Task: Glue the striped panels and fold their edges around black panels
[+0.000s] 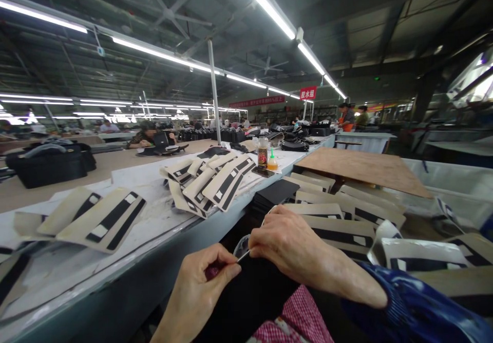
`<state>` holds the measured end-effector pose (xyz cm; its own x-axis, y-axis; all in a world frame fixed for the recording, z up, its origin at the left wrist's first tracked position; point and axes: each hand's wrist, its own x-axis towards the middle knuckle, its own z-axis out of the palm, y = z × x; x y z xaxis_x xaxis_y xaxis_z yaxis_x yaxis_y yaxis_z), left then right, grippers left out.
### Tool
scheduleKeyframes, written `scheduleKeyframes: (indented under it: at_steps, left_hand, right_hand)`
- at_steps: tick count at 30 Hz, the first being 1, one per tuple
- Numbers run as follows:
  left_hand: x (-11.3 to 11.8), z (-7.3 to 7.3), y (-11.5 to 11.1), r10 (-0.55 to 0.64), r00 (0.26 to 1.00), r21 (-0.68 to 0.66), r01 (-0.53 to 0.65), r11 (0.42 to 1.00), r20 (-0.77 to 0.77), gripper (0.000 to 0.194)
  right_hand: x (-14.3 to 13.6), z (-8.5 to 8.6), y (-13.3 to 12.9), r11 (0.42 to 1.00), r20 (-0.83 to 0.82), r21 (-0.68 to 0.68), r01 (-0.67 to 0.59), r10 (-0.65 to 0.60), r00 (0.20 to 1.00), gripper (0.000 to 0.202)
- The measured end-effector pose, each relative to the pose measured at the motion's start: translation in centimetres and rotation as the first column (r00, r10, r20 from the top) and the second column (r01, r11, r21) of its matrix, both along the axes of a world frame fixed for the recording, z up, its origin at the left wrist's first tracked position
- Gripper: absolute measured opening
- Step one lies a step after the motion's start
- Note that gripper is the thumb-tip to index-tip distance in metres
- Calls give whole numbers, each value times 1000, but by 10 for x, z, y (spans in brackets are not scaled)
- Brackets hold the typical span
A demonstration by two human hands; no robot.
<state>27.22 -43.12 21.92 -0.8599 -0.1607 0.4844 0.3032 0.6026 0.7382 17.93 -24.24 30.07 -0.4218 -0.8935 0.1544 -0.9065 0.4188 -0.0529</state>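
Low in the middle of the head view, my left hand (202,284) is closed, its thumb and forefinger pinching a thin white strip (243,255). My right hand (285,237), also closed, grips the same strip a short way to the right, with its fingers curled down. A small piece of clear film (241,244) shows between the hands, behind the strip. Below them a black sheet-like piece (250,297) lies over a red checked cloth (304,315) on my lap. The rest of the strip is hidden by my right fingers.
Cream panels with black bands lie on the white bench at left (106,222) and centre (227,181); more panels (339,232) fill the right side. A glue bottle (272,162) and a jar (262,155) stand on the bench. A brown board (362,168) lies beyond. Other people work farther off.
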Motion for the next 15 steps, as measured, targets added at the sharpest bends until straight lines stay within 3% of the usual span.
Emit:
scheduleKeyframes:
  at_steps: [2, 5, 9, 12, 15]
  left_hand:
    - [-2, -3, 4, -24, 986, -165, -4, 986, -167, 12]
    - [-9, -13, 13, -42, 909, -367, -124, 922, -414, 15]
    - [-21, -31, 18, 14, 862, -428, -267, 863, -507, 16]
    - [-27, -38, 10, 77, 861, -422, -322, 848, -503, 15]
    - [-25, -35, 0, 98, 860, -403, -332, 853, -501, 17]
  right_hand:
    - [1, -1, -3, 1000, -1, 4, 22, -22, 1000, 22]
    - [0, -5, -7, 998, 25, -15, 57, -57, 998, 22]
    - [-8, -7, 0, 996, 92, -36, 86, -82, 992, 18]
    - [-16, -3, 17, 990, 283, -141, -18, 58, 957, 51]
    - [-20, 0, 35, 959, 366, -226, -173, 248, 897, 47]
